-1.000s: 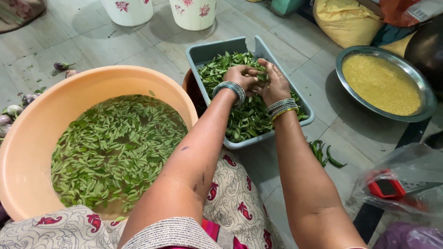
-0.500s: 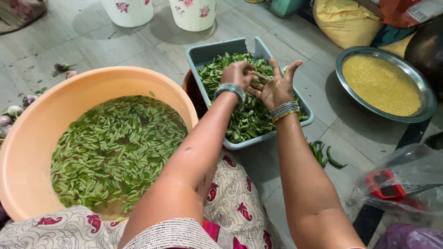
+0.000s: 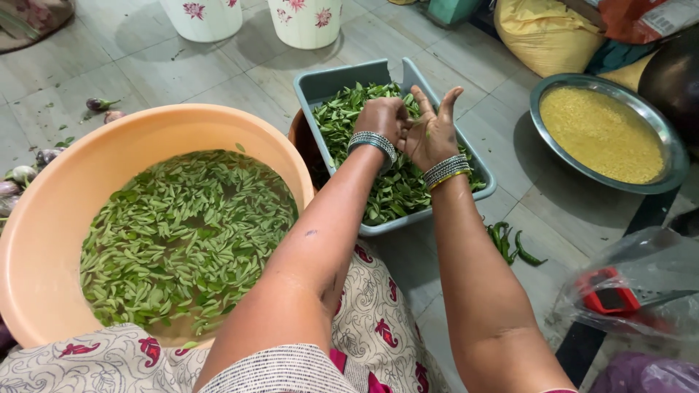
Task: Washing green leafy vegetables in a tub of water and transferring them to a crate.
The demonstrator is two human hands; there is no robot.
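Both hands are over a grey rectangular tray (image 3: 320,86) heaped with green leaves (image 3: 389,189). My left hand (image 3: 384,118) is curled, fingers bunched and pressing against the palm of my right hand. My right hand (image 3: 435,131) is raised with the palm turned up and fingers spread; I cannot tell whether leaves lie between the two hands. Both wrists wear bangles. To the left sits a large orange basin (image 3: 44,240) of water with many green leaves (image 3: 182,233) floating in it.
A steel plate of yellow grain (image 3: 603,135) lies at the right. Green chillies (image 3: 510,244) lie on the tiled floor by the tray. Two white flowered buckets (image 3: 306,22) stand at the back. Small eggplants (image 3: 29,171) lie at the left. A clear plastic bag (image 3: 641,291) is at the lower right.
My right hand lifted off the leaves and turned palm up with fingers spread. My left hand moved against it. The tray and basin stayed put.
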